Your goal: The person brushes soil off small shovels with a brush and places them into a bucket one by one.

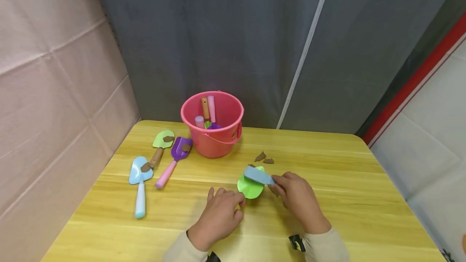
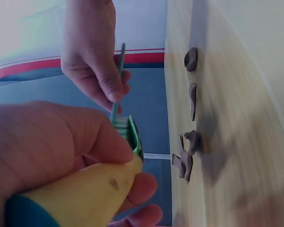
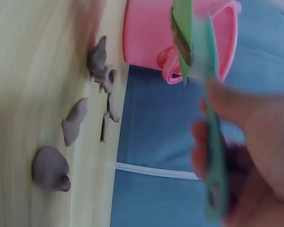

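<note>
Left hand grips the yellow handle of the green trowel; right hand pinches the blue brush by its handle, fingers curled. Trowel's in front of me, lifted off the worktop, nearer me than the pink bucket and to its right. Brush lies over the blade, bristles down on its face as far as I can tell; the right wrist view is blurred there.

Step in hand, my read: brushing the blade. To do it well, I'd hold the left grip firm so the blade doesn't twist, press lightly, and use short strokes from the handle end out to the tip, so crumbs drop toward the brown pieces on the worktop, not onto my fingers. Bristles flat, not the brush's edge.

Trowel: blade points away from me, slightly right; long axis runs forward from my left hand. Brush: head points left and slightly away, long axis crossing the trowel's, roughly square to it.
</note>
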Available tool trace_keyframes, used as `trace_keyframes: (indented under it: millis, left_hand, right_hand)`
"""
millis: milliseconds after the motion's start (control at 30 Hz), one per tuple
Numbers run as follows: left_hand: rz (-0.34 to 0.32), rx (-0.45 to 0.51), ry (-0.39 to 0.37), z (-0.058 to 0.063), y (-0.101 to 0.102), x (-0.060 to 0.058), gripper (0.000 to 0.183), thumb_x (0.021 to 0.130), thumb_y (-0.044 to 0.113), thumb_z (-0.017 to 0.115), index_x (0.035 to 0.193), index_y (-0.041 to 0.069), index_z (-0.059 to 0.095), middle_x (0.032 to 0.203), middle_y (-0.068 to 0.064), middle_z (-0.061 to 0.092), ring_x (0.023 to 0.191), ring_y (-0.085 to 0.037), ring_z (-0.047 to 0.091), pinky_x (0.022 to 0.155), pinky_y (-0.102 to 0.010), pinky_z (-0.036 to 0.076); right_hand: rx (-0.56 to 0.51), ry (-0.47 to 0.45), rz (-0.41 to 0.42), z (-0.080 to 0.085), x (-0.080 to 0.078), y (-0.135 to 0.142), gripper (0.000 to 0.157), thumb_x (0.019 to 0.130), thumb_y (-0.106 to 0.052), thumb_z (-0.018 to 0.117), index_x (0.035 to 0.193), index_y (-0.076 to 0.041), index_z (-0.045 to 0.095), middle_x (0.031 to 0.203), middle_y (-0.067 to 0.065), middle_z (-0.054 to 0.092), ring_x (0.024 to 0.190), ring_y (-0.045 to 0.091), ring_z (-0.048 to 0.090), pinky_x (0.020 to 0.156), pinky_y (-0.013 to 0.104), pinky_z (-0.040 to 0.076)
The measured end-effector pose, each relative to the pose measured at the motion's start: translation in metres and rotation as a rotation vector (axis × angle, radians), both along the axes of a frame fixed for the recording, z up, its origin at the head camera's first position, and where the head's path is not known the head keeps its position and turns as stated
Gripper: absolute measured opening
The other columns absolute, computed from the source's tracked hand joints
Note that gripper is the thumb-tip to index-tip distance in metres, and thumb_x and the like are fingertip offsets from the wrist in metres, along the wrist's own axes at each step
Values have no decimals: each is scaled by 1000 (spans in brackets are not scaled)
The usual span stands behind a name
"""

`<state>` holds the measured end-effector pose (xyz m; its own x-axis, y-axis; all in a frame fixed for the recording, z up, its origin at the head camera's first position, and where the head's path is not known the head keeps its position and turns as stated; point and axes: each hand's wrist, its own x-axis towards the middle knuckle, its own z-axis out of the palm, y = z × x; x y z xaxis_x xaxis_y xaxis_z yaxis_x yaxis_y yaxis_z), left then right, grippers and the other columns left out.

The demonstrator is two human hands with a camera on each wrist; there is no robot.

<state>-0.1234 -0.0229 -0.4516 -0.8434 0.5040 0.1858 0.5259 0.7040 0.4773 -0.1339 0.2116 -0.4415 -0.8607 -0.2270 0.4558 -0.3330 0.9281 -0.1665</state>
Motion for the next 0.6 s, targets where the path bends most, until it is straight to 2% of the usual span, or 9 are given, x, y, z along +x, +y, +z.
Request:
trace_keyframes:
  millis: [100, 167, 233, 367, 433, 500, 600]
  left_hand:
    - [9, -6, 13, -3, 0, 0, 18, 70, 11, 59, 81, 26, 57, 72, 16, 49, 80, -15, 47, 91, -70, 21]
    - [19, -10, 21, -5, -1, -1, 18, 70, 11, 59, 81, 25, 58, 72, 16, 49, 79, -14, 47, 91, -70, 21]
    - [30, -14, 27, -6, -2, -3, 18, 70, 11, 59, 82, 25, 58, 73, 16, 50, 78, -14, 46, 91, -70, 21]
    - [35, -10, 11, -6, -2, -4, 18, 70, 11, 59, 82, 25, 58, 73, 16, 50, 78, -14, 45, 91, -70, 20]
    - [31, -5, -1, -5, -1, -4, 19, 70, 11, 59, 82, 26, 57, 74, 16, 50, 79, -14, 45, 92, -69, 20]
    - [26, 1, -5, -5, 1, -3, 19, 71, 11, 59, 82, 26, 57, 75, 16, 51, 80, -14, 46, 92, -69, 20]
    - [30, 2, 6, -4, 1, -2, 19, 71, 12, 59, 83, 26, 58, 76, 15, 52, 80, -14, 46, 92, -69, 20]
  right_hand:
    - [-29, 76, -107, 1, 0, 1, 25, 75, -16, 74, 98, -7, 71, 74, 2, 59, 58, 15, 51, 49, 29, 41]
    - [-38, 104, -137, 2, 0, 4, 26, 75, -16, 74, 98, -6, 71, 74, 4, 60, 58, 16, 51, 48, 30, 40]
    - [-44, 80, -113, 3, 1, 5, 27, 74, -16, 75, 99, -8, 71, 75, 1, 59, 59, 13, 49, 50, 29, 40]
    - [-4, -20, 11, 2, 2, 3, 25, 74, -18, 75, 98, -12, 72, 76, -6, 58, 62, 7, 47, 53, 25, 41]
    - [5, -35, 29, 0, 2, 0, 24, 74, -19, 75, 97, -13, 72, 75, -6, 57, 62, 7, 47, 54, 25, 41]
    - [2, -15, 10, -2, 1, -2, 24, 74, -18, 75, 97, -12, 72, 75, -4, 58, 62, 9, 49, 54, 26, 42]
    - [-27, 58, -75, -3, 1, -4, 25, 76, -17, 74, 99, -8, 71, 75, 2, 61, 61, 16, 53, 52, 31, 44]
